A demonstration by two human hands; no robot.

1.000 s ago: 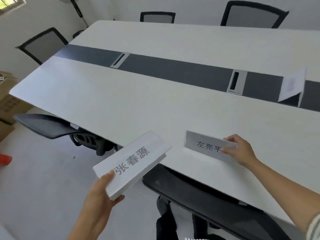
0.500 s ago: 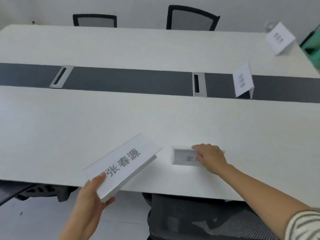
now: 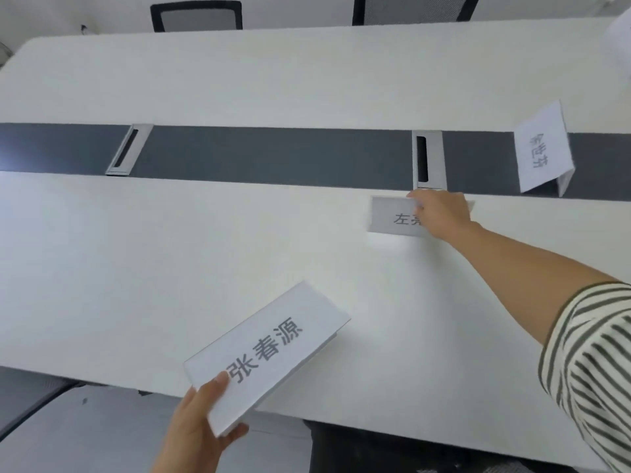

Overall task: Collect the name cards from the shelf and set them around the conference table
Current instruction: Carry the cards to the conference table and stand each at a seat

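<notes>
White table [image 3: 170,254], mid-placement.
My right hand [image 3: 440,213] grips the far card [image 3: 389,218]; release it upright next. Left hand [image 3: 198,428] clamps the spare card [image 3: 269,349].

— Seating noted?
— Four items. Far left chair [image 3: 196,15]: black frame, grey mesh back, upper part only visible. Far right chair [image 3: 413,8]: same type, cut off by the upper edge of view. Near-side seat [image 3: 27,401], lower left: dark, partly in view. Near-side chair [image 3: 375,448], bottom centre: dark, mostly hidden, type indeterminate.
— Fittings?
— Two, well apart. Left cable port [image 3: 129,150] and right cable port [image 3: 427,160]: silver frames, one dark slot each. Contents not discernible.
— Surroundings?
— Wall [image 3: 290,11] behind the far chairs: white, plain. Floor [image 3: 102,438], lower left: grey, smooth, bearing one small dark mark [image 3: 84,401], nature undetermined.
</notes>
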